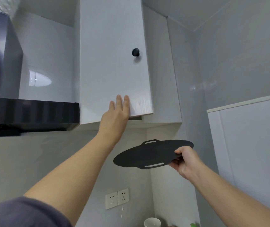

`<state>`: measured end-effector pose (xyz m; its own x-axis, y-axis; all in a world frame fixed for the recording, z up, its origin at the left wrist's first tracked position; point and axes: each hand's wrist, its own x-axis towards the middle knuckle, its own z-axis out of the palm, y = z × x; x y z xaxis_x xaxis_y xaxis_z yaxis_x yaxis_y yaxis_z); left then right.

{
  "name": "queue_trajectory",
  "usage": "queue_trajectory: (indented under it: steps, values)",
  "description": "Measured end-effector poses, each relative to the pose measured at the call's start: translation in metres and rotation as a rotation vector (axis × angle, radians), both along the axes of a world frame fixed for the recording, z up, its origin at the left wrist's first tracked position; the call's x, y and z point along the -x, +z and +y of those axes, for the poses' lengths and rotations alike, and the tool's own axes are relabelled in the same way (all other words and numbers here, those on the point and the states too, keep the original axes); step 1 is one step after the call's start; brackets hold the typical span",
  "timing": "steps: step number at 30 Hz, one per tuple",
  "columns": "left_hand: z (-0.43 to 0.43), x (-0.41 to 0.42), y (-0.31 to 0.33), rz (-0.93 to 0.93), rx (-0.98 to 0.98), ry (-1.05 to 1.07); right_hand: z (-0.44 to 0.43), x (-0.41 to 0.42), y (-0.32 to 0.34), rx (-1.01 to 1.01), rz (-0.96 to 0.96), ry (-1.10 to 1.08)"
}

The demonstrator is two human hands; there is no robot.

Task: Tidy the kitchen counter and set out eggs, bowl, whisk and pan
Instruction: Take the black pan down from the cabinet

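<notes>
I am looking up at a white wall cabinet door (114,63) with a round black knob (135,52). My left hand (117,112) lies flat against the door's lower edge, fingers stretched out and holding nothing. The door stands slightly ajar at its bottom right corner. My right hand (185,161) pinches the right rim of a thin round black mat (147,154) with two slotted tabs, held level below the cabinet. Eggs, bowl, whisk and pan are out of view.
A black range hood (29,112) juts out at the left, level with the cabinet's base. A double wall socket (117,198) sits on the grey backsplash below. A white cup's rim (152,222) shows at the bottom edge. A tall white panel (249,145) stands at right.
</notes>
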<state>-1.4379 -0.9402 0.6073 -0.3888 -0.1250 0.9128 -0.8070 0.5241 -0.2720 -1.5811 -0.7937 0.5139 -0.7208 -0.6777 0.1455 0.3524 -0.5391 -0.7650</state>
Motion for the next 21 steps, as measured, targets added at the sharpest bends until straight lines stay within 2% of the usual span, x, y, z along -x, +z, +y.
queue_trajectory:
  steps: [5,13,21]
  values:
    - [-0.02,0.023,0.002,-0.103,0.029,0.153,-0.014,0.016,-0.004,0.008,-0.023,0.002]
    - [-0.078,0.043,0.0,-0.117,0.126,0.205,-0.043,0.048,-0.008,0.014,-0.03,0.019]
    - [-0.105,0.047,0.001,-0.209,0.183,0.321,-0.077,0.063,-0.012,0.028,-0.046,0.064]
